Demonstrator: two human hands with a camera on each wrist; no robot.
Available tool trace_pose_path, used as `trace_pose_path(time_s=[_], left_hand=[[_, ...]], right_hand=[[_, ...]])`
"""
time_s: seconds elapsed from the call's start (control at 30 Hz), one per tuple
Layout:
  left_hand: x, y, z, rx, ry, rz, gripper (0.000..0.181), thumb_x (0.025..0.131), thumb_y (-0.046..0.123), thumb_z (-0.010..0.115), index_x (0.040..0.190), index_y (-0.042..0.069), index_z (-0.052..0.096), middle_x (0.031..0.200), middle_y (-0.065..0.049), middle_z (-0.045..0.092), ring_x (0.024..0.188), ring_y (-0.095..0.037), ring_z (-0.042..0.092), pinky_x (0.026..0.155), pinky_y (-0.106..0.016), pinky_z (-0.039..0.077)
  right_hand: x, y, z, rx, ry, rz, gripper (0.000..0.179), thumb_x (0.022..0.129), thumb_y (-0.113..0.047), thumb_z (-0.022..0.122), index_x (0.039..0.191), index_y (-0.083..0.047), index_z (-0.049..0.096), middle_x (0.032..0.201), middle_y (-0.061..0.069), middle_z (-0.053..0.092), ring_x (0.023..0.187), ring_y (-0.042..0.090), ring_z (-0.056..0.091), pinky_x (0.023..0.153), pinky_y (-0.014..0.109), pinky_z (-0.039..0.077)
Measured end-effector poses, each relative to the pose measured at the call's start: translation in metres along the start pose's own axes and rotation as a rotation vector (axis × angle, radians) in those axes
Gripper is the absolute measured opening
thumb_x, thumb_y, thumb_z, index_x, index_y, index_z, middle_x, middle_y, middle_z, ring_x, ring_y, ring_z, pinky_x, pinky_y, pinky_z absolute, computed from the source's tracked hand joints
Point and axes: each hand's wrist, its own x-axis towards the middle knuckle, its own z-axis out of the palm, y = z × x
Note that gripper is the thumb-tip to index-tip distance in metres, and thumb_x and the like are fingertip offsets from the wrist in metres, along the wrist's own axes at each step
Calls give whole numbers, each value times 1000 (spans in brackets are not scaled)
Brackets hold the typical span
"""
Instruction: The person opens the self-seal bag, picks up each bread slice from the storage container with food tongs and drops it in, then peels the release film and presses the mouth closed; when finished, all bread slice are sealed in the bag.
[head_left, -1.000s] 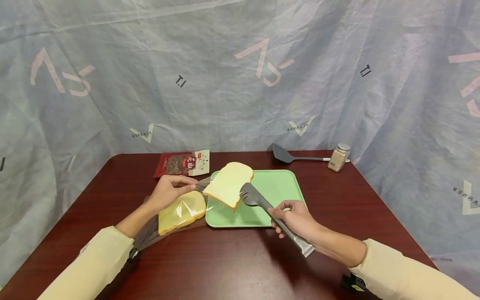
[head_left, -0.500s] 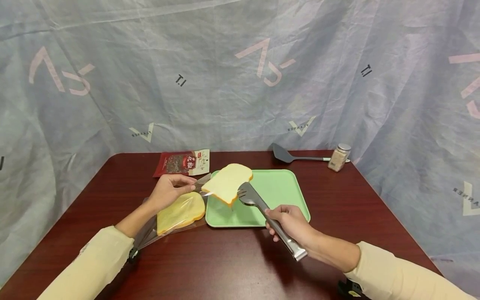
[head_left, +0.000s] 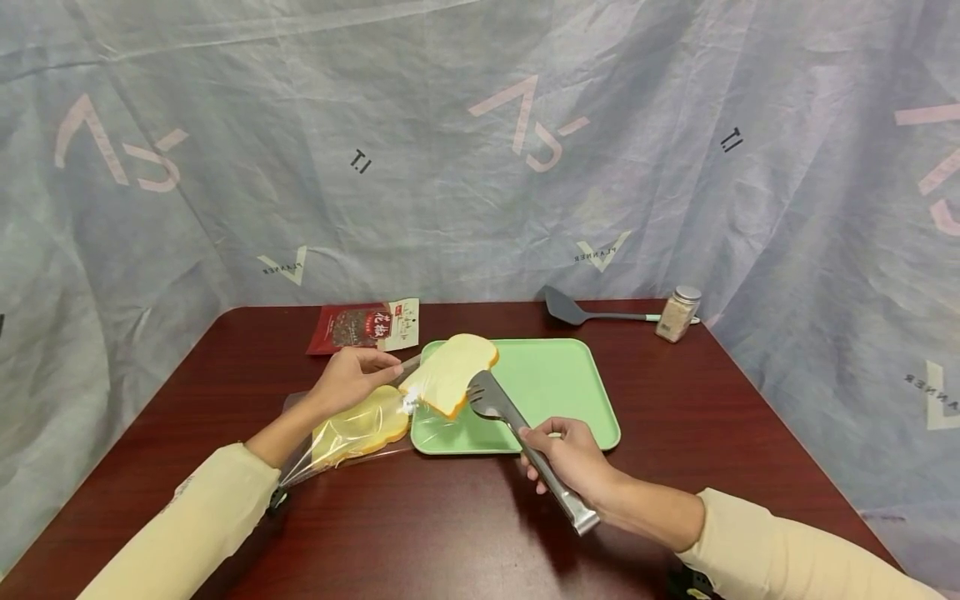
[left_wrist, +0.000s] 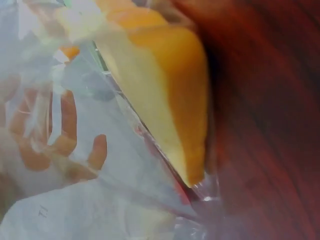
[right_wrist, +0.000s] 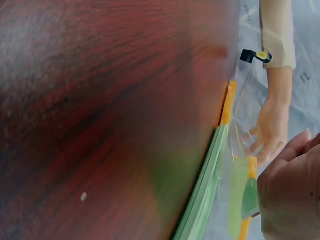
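Note:
My left hand (head_left: 354, 382) pinches the upper edge of a clear plastic bag (head_left: 302, 472) between thumb and fingers. Inside the bag a slice of bread (head_left: 345, 433) lies on the table; its orange crust shows large in the left wrist view through the film. Metal tongs (head_left: 551, 482) are gripped in my right hand (head_left: 573, 457), their fork-like tip at the right edge of a second bread slice (head_left: 457, 367). That slice is tilted over the tray's left part, its left end overlapped by the bag's shiny mouth. In the right wrist view, the right hand (right_wrist: 292, 195) hides most of the tongs.
A light green tray (head_left: 551, 375) sits mid-table on the dark red wooden table (head_left: 435, 533). Behind lie a red spice packet (head_left: 363, 327), a grey spatula (head_left: 570, 312) and a small glass jar (head_left: 678, 315) with a metal lid. A grey cloth (head_left: 420, 167) hangs around the table.
The right hand and tongs have moved left, carrying the second slice lower and further left to the bag's mouth. The left hand has shifted slightly right with the bag's edge.

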Motion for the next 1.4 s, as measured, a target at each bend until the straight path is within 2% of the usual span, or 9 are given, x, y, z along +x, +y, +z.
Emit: trace_pose_path(time_s=[0.17, 0.37, 0.53, 0.67, 0.8, 1.1, 1.4], left_hand=[[4, 5, 0, 19, 23, 38, 17, 93, 19, 71, 101, 5, 78, 98, -8, 75, 89, -21, 69, 71, -32, 55], [3, 7, -5, -4, 81, 110, 15, 93, 17, 71, 101, 7, 79, 100, -8, 75, 89, -21, 69, 68, -27, 53], [1, 4, -4, -44, 96, 138, 17, 93, 16, 72, 102, 3, 79, 100, -11, 75, 87, -21, 69, 66, -25, 52], [0, 4, -1, -75, 93, 127, 17, 93, 15, 71, 103, 3, 78, 101, -12, 75, 87, -21, 69, 67, -25, 52], [0, 4, 2, -62, 107, 100, 16, 93, 14, 70, 102, 3, 78, 101, -12, 75, 86, -19, 68, 67, -25, 52], [-1, 3, 5, -49, 131, 77, 16, 94, 13, 70, 102, 2, 78, 100, -12, 75, 87, -20, 69, 66, -26, 52], [-1, 1, 6, -56, 145, 76, 17, 94, 14, 70, 102, 2, 78, 100, -13, 75, 87, -24, 71, 68, -25, 53]], right_hand=[[-1, 2, 2, 5, 16, 0, 25, 95, -17, 63, 92, 4, 51, 67, 12, 64, 52, 12, 57, 47, 26, 51], [-2, 6, 3, -7, 80, -28, 24, 95, -17, 64, 92, 4, 52, 67, 10, 63, 52, 15, 57, 45, 29, 50], [-1, 13, 4, -19, 98, -57, 23, 95, -15, 65, 91, 3, 52, 67, 13, 63, 51, 18, 57, 43, 31, 50], [0, 17, 6, -28, 105, -66, 22, 95, -13, 65, 90, 3, 51, 67, 15, 63, 50, 18, 57, 43, 31, 50], [0, 19, 10, -17, 102, -59, 22, 96, -14, 64, 93, 4, 51, 69, 14, 64, 51, 17, 57, 42, 31, 50], [-11, 14, 17, 8, 30, 25, 30, 96, -24, 65, 96, 3, 51, 72, 11, 65, 47, 15, 57, 42, 31, 49], [-10, 11, 19, 82, -53, 46, 27, 96, -22, 64, 92, 3, 54, 72, 9, 64, 58, 12, 60, 49, 26, 52]])
